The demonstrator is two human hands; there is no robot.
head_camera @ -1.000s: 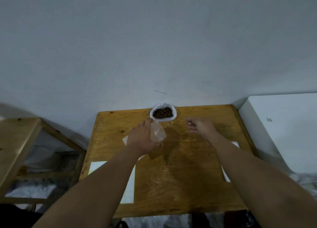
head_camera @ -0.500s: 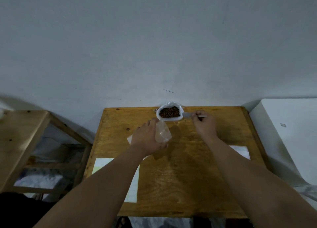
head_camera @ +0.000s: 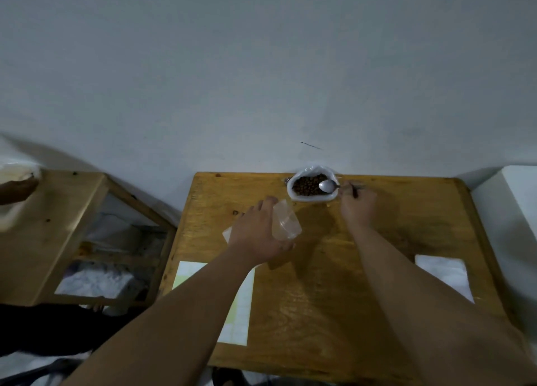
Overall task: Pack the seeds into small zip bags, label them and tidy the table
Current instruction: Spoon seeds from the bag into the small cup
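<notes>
Pale wall backs a yellow-brown wooden table (head_camera: 348,269). The left hand (head_camera: 255,231) curls round a small clear plastic zip bag (head_camera: 286,222). The right hand (head_camera: 356,205) pinches a silver metal spoon (head_camera: 327,186), its bowl over dark brown seeds (head_camera: 303,186) in a white plastic sack (head_camera: 312,169) just beyond the fingertips. Best to scoop shallow and bring the bag's mouth close.

Dark brown seeds (head_camera: 308,185) fill a white plastic bag (head_camera: 312,198) at upper centre, on a honey-yellow wooden table (head_camera: 334,284) bearing pale white sheets (head_camera: 443,272).
</notes>
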